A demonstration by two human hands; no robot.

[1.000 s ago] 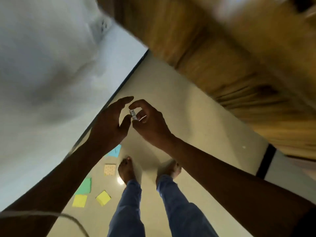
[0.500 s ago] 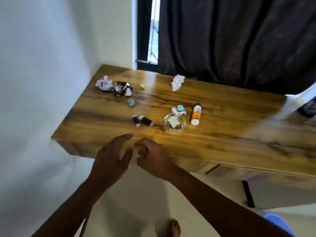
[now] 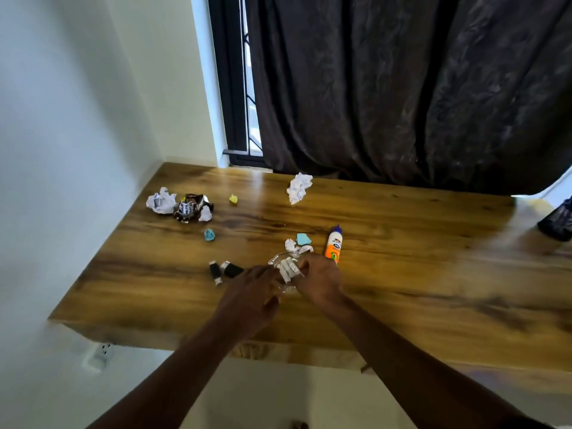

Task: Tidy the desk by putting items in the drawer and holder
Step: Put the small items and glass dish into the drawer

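The right hand [image 3: 318, 281] pinches a small white item [image 3: 288, 270] between thumb and fingers, holding it right over the clear glass holder [image 3: 280, 261] near the middle of the desk [image 3: 402, 274]. The left hand [image 3: 250, 297] sits just left of the holder, fingers loosely spread and reaching toward its near rim; whether they touch the glass I cannot tell, and it holds nothing that I can see.

The white item lies with its long axis running from near-left to far-right, tilted, its lower end apparently already inside the holder's mouth. So the drop point is directly under the grip, with no sideways travel left; judging by this, the move needs only a release, with the left hand placed to steady the glass.

The glue bottle [image 3: 334, 244] lies just right of the right hand, its nozzle pointing far, so the right hand is the nearer one for it. The two black tubes [image 3: 224, 270] lie just left of the left hand. Crumpled papers [image 3: 298, 187] and a wrapper [image 3: 192, 207] lie farther off, toward the far left.
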